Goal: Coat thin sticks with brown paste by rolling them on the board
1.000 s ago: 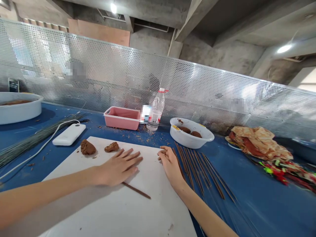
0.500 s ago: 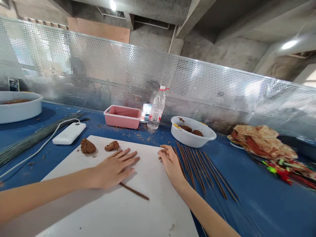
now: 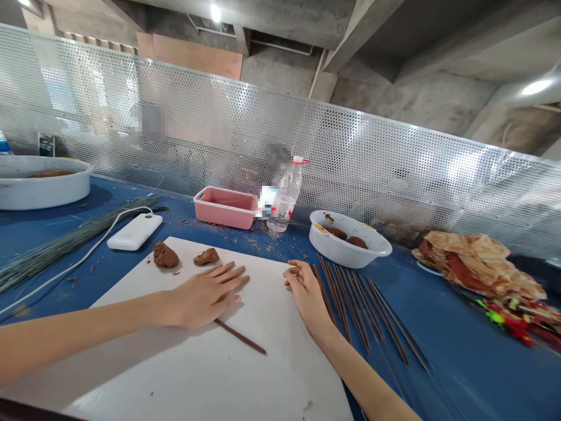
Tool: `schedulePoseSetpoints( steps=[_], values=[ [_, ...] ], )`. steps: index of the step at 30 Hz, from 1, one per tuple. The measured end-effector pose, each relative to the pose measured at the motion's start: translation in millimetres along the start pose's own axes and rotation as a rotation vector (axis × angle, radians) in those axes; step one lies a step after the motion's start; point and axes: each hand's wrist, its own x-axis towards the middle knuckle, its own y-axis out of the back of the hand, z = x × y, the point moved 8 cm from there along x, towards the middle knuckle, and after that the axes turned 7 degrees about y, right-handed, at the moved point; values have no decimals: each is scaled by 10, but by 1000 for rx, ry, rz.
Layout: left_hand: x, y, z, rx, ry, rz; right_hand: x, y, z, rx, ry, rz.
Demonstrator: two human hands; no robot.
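My left hand [image 3: 204, 295] lies flat and open on the white board [image 3: 272, 374], palm down on a thin brown stick [image 3: 241, 337] whose end pokes out to the right. My right hand [image 3: 305, 290] rests on its edge at the board's right side, fingers curled together around something I cannot make out. Two brown clay lumps [image 3: 165, 255] sit on the board's far left corner. A row of several brown coated sticks [image 3: 363, 310] lies on the blue table just right of my right hand.
A white bowl [image 3: 348, 251] with brown lumps, a pink tray [image 3: 225, 207], a water bottle [image 3: 286, 196] and a white power bank [image 3: 135, 231] with cable stand behind the board. Green wires [image 3: 52, 248] lie left, a big white basin [image 3: 44, 182] far left, crumpled cloth [image 3: 477, 260] right. A perforated metal screen backs the table.
My left hand slid slightly back toward me over the stick. The camera shifted a little to the left; my right hand stays in place.
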Motion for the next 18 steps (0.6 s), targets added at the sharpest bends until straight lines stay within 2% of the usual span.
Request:
schedulePoseSetpoints(
  steps=[3, 7, 11, 14, 18],
  values=[
    [97, 16, -25, 16, -32, -9, 5, 2, 21, -6, 5, -1],
    [359, 40, -48, 49, -62, -57, 18, 23, 35, -8, 4, 18],
    [546, -8, 18, 76, -58, -67, 18, 19, 46, 5, -5, 13],
    [479, -105, 89, 84, -42, -34, 16, 23, 56, 15, -7, 17],
    [171, -179, 131, 86, -26, 68, 21, 12, 73, 20, -5, 10]
  ],
)
